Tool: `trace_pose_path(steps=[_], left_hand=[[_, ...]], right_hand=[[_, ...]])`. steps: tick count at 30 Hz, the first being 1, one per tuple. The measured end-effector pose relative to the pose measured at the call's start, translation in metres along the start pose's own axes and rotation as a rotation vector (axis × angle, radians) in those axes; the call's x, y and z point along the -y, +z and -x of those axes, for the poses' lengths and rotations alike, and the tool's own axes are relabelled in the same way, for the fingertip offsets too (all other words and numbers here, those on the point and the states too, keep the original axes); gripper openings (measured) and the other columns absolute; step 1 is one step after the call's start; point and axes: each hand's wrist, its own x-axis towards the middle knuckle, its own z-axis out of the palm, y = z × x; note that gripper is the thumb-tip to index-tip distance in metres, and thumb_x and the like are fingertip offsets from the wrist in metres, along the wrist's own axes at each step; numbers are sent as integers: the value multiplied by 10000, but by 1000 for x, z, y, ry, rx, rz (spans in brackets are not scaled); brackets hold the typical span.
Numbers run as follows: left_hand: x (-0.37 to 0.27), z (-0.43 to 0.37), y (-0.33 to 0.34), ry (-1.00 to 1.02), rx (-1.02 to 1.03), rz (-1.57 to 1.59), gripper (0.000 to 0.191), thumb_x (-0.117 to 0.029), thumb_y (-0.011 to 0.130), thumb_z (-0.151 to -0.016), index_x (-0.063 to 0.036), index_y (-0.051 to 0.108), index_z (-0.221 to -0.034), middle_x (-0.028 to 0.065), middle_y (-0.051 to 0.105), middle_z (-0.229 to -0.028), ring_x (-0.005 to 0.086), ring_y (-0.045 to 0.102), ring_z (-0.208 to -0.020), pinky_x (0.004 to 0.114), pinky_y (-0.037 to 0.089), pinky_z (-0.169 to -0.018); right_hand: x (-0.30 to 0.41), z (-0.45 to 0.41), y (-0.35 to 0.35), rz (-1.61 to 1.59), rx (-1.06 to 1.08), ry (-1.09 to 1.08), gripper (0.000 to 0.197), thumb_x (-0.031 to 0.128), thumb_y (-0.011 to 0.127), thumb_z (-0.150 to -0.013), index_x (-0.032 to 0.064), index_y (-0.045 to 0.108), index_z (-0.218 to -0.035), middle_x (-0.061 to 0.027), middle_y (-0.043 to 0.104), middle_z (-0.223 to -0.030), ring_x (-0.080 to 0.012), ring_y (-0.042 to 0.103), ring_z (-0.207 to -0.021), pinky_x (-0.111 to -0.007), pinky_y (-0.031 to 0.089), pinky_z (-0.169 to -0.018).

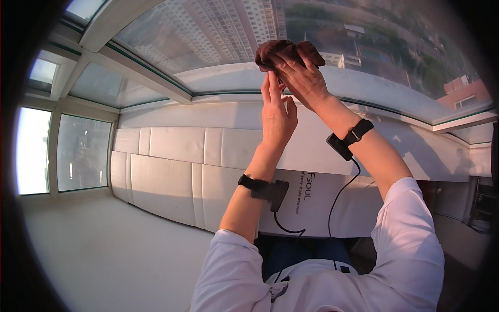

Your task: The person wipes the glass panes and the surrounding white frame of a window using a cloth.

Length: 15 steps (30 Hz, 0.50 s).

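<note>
My right hand (306, 80) holds a bunched dark brown cloth (278, 52) against the large window pane (312, 23), its fingers spread over the folds. Just below and to the left, my left hand (277, 111) points upward with its fingers extended and thumb bent. Its fingertips reach the lower edge of the cloth; whether they press on it or on the glass is unclear. Nothing shows in the left hand. Each wrist wears a black strap, the left strap (255, 183) and the right strap (358, 132), with a small box and a cable.
Flattened cardboard sheets (167, 183) cover the sill area below the window; one bears printing. White window frames (148, 76) run along the left and front. A white surface (117, 241) lies at lower left. A dark object (483, 199) and a cable are at far right.
</note>
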Motion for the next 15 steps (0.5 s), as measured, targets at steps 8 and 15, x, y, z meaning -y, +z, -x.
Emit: trace_pose_path(steps=[8,15], left_hand=[[-18,-7,31,107,-1,20,686,-38,500,-915,54,164,-1506,324,183,-1531,506,247,-1396,471,315,-1117],[9,-20,18,142,-95,-127,593,-250,448,-990,112,303,-1436,304,264,-1504,523,175,-1409,559,152,-1161]], right_hand=[[-58,27,-16,-95,13,-90,407,235,594,-884,229,588,-1292,78,403,-1477,-87,308,-1399,-456,235,-1193],[-24,17,3,-40,81,-53,441,278,543,-897,220,562,-1334,45,398,-1503,-118,301,-1416,-460,233,-1166]])
